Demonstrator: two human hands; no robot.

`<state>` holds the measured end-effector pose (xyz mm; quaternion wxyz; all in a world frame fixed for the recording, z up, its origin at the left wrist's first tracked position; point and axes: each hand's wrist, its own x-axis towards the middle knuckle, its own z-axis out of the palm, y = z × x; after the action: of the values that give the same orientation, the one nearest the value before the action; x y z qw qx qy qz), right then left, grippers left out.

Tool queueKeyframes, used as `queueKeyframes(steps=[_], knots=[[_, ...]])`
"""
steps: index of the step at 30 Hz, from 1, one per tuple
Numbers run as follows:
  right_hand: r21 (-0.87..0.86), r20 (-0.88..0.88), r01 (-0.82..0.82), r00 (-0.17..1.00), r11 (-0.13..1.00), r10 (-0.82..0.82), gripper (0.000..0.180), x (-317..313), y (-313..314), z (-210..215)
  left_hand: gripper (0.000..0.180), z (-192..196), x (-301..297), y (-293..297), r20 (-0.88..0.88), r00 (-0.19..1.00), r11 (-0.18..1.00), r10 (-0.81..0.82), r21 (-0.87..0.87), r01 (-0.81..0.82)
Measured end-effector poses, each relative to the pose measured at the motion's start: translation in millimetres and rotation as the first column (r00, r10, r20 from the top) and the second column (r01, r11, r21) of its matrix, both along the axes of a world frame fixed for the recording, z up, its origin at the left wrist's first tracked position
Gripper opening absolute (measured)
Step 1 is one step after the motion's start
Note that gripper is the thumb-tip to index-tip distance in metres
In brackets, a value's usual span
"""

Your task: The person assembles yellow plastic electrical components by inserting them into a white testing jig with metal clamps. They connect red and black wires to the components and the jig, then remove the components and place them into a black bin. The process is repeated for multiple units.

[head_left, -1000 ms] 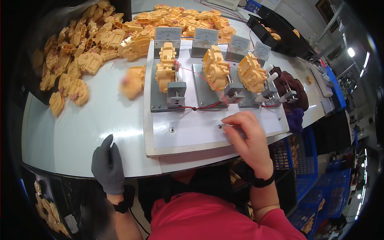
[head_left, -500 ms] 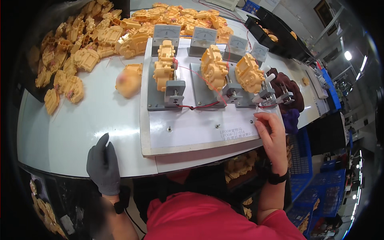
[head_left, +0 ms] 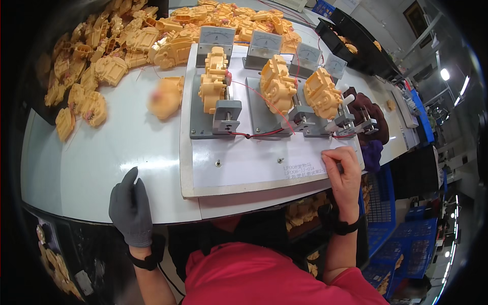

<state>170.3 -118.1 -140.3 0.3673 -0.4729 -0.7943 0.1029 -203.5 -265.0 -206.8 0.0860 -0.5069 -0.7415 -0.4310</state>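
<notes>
My left hand [head_left: 131,207], in a grey glove, rests at the table's near edge, fingers extended and holding nothing. My bare right hand [head_left: 344,166] is at the front right of a white test board, thumb and forefinger closed around the spot of a small toggle switch, which they hide. Two more toggle switches, the left one [head_left: 218,163] and the middle one [head_left: 280,160], stand uncovered. Behind them three yellow plastic gear housings, the left [head_left: 212,84], middle [head_left: 278,84] and right [head_left: 322,94], sit upright in grey fixtures with red wires.
Analog meters [head_left: 216,38] line the board's back. Yellow housings are heaped [head_left: 112,46] at the far left, and a single housing [head_left: 168,96] lies left of the board. A black bin [head_left: 356,40] stands far right; blue crates [head_left: 406,244] are stacked lower right.
My right fingertips have closed over the right toggle switch, which showed beside them before. My left hand has barely moved. The whole view has shifted slightly.
</notes>
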Motion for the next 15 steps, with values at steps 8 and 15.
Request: queueKeyframes(steps=[8, 15], knots=[[0.017, 0.000, 0.009, 1.000, 1.000, -0.009, 0.011, -0.3, 0.5, -1.4, 0.029, -1.2, 0.2, 0.2, 0.010, 1.000, 1.000, 0.005, 0.000, -0.005], [0.021, 0.011, 0.029, 1.000, 0.999, -0.029, 0.010, -1.4, -1.8, -1.0, 0.029, -0.7, 0.9, -0.8, 0.055, 0.998, 1.000, 0.011, -0.028, -0.010]])
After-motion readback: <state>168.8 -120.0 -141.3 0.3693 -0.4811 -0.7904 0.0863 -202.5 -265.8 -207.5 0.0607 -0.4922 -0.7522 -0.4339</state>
